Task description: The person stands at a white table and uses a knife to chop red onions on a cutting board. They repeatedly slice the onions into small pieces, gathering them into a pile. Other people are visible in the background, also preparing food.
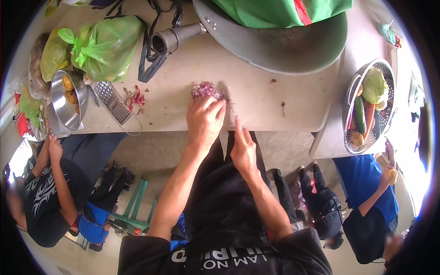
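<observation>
A small heap of finely chopped red onion (207,90) lies on the pale tabletop in front of me. My left hand (205,118) bends over its near edge, fingers bunched and pressing on the onion; what sits under the fingertips is mostly hidden. My right hand (244,149) grips a knife (229,94), its index finger stretched forward along the back. The blade is blurred and points away from me, just right of the onion and of my left fingers. The knife's handle is covered by my right palm.
A large wok (288,51) stands beyond, under green cloth (275,10). Left are a box grater (115,103), onion peel (137,99), a steel bowl (56,103) of potatoes and a green plastic bag (110,48). Right is a colander (349,137) of vegetables. People work at both sides.
</observation>
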### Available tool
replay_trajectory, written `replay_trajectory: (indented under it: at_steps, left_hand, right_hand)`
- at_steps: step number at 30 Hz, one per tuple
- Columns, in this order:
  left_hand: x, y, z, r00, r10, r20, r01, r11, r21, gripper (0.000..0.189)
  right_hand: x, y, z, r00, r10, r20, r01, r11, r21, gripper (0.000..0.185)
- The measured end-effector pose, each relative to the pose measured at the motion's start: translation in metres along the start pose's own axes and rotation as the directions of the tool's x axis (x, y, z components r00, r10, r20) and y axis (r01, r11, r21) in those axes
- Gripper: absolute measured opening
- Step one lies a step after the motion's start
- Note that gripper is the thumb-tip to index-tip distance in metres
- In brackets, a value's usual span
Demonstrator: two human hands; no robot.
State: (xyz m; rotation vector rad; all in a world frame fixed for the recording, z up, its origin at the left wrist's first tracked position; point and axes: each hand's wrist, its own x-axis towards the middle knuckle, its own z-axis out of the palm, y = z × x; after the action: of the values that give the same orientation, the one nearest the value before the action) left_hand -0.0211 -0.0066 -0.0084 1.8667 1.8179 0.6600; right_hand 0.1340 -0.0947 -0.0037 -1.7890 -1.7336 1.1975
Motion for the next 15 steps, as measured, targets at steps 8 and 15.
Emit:
replay_trajectory:
  at_steps: [8, 15]
  left_hand:
    - [-0.005, -0.001, 0.005, 0.999, -0.022, -0.024, 0.021, 1.000, -0.010, 0.014]
    - [-0.004, -0.001, 0.006, 1.000, -0.027, 0.000, 0.027, 1.000, 0.001, 0.014]
  right_hand:
    - [0.000, -0.008, 0.003, 1.000, 0.010, -0.023, -0.008, 0.995, 0.101, 0.075]
    - [0.004, -0.008, 0.012, 0.999, 0.036, 0.027, -0.035, 0.999, -0.038, 0.076]
